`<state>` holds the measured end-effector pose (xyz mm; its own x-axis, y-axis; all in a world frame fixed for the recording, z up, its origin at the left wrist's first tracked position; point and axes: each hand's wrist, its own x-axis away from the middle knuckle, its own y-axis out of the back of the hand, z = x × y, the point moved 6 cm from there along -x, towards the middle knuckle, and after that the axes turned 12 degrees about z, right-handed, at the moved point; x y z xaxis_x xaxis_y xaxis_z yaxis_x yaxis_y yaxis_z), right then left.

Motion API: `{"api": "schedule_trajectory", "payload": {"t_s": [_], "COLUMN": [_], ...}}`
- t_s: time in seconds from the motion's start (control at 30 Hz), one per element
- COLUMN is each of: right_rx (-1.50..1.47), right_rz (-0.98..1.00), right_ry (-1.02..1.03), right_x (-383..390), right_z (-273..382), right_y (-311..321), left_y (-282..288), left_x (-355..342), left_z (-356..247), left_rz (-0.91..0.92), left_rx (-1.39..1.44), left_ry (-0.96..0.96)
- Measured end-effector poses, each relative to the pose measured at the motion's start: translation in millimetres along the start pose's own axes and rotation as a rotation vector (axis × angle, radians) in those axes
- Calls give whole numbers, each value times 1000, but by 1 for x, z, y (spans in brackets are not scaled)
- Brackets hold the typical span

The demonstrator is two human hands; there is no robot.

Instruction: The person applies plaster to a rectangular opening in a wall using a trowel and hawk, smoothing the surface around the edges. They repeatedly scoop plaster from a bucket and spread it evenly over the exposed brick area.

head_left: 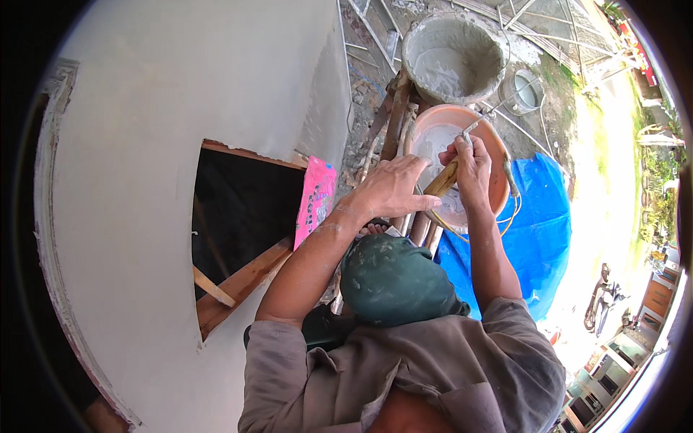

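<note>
My left hand reaches over the near left rim of an orange basin that holds wet greyish-white mix. Its thumb and fingers are apart, and nothing is in it. Above the basin my right hand is closed around a narrow grey tool, its kind unclear; a thin rod extends from there toward the far right. A piece of light brown wood lies between both hands, partly covered by the right one. Whether the right hand touches it, I cannot tell. My dusty dark green trouser knee is raised below the hands.
Beyond the basin stands a large mix-coated tub, with a small bucket beside it. A pale wall with a dark rectangular opening is at left, a pink sheet at its edge. Blue tarp lies right; wooden poles support the tubs.
</note>
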<state>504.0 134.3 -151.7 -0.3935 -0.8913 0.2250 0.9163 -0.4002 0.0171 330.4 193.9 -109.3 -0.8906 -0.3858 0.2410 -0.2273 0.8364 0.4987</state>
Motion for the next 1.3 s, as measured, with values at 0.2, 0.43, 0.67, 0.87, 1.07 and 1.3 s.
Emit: {"api": "schedule_trajectory", "payload": {"t_s": [0.2,0.43,0.67,0.87,1.07,1.3], "right_rx": [672,872,1182,551,1013,1286], "right_rz": [-154,107,271,230,-250,224], "right_ry": [-119,-328,-479,-11,116,-121], "right_x": [-44,-57,-50,-62,-77,-123], "right_z": [-104,-121,-121,-124,-75,-111], "right_y": [34,61,60,51,78,74], "left_y": [14,-4,-22,-130,-245,-371], "left_x": [99,244,389,497,561,600], "left_z": [89,103,7,-22,21,30], "left_rz": [-358,-508,-1114,-1836,-2053,-1879], "left_rx": [353,436,152,249,430,292], "left_ry": [231,590,581,651,1013,1580]}}
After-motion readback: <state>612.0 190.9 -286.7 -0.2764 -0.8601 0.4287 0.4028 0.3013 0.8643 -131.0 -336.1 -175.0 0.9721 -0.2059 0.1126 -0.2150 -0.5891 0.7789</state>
